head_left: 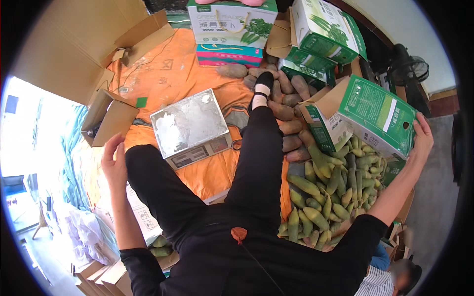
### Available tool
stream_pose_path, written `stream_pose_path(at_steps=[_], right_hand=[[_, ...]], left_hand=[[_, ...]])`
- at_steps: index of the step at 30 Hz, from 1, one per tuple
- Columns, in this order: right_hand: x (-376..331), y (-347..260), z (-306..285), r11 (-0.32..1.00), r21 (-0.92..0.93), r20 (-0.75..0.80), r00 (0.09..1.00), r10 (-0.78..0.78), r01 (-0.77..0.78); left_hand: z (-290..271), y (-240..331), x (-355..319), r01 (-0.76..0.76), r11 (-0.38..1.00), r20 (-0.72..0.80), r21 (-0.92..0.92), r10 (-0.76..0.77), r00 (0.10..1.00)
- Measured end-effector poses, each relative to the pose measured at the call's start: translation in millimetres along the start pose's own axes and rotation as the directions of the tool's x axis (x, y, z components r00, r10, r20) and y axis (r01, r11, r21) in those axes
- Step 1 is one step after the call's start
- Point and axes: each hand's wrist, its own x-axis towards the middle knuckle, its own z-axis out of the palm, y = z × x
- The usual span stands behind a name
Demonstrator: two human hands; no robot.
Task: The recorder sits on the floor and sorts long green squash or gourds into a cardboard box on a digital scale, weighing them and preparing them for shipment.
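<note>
My right hand (422, 138) grips the far end of a green and white carton (368, 116), which lies tilted with its open flaps toward me over a heap of green radishes (330, 190). My left hand (114, 162) hovers open in the air beside my left knee, holding nothing, just below an open brown cardboard box (108, 118). A metal-topped weighing scale (190, 127) sits on the orange cloth (168, 74) between my black-trousered legs and that box.
Several brownish radishes (284, 98) lie by my foot. More green and white cartons (232, 22) stand stacked at the back. Large flattened brown cardboard (74, 44) lies at the far left. A black fan (410, 69) stands at the right. Another person's head (402, 276) shows at the lower right.
</note>
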Motion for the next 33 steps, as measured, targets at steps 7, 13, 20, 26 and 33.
stream_pose_path(at_steps=[7,13,20,26,33], right_hand=[[-70.5,-142.0,67.8,0.986,-0.009,0.367,0.918,-0.153,0.168],[-161.2,-222.9,197.1,0.823,0.276,0.727,0.453,-0.516,0.496],[-245.4,-189.0,320.5,0.453,0.561,0.524,0.126,-0.842,0.693],[-292.8,-105.8,369.5,0.478,0.599,0.643,-0.029,-0.766,0.642],[-294.9,-60.5,383.3,0.429,0.421,0.814,-0.124,-0.568,0.799]], left_hand=[[20.7,60.4,4.4,-0.167,0.984,0.137,-0.069,0.175,0.975],[20.8,56.8,-1.6,-0.214,0.97,0.136,-0.114,0.228,0.964],[4.7,35.4,-3.0,-0.155,0.985,0.05,-0.081,0.159,0.986],[-13.8,22.0,-7.6,-0.129,0.989,-0.047,0.076,0.132,0.99],[1.9,11.8,0.8,-0.23,0.94,0.035,0.251,0.229,0.973]])
